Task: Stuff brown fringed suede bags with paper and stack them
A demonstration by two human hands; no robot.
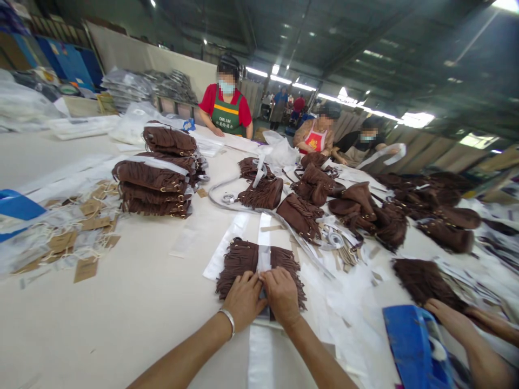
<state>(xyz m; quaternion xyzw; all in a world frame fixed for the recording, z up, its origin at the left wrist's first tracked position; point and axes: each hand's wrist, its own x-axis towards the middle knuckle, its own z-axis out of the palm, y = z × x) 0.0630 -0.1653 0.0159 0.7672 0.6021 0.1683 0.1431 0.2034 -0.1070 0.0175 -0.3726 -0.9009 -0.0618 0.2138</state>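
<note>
Bunching their fingers on a glossy white strip (264,254) laid over a brown, fringed bag (240,262) on the pale tabletop (162,313), the left hand (244,301) and right hand (281,294) obscure whether the tips pinch it. Beyond, a green, orange-striped apron (227,115) seems to read "OMLUN," its lower line illegible; a person's forearms (466,329) are cut off at right.

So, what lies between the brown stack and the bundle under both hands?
In the head view, a translucent sheet and a white strip lie there.
</note>
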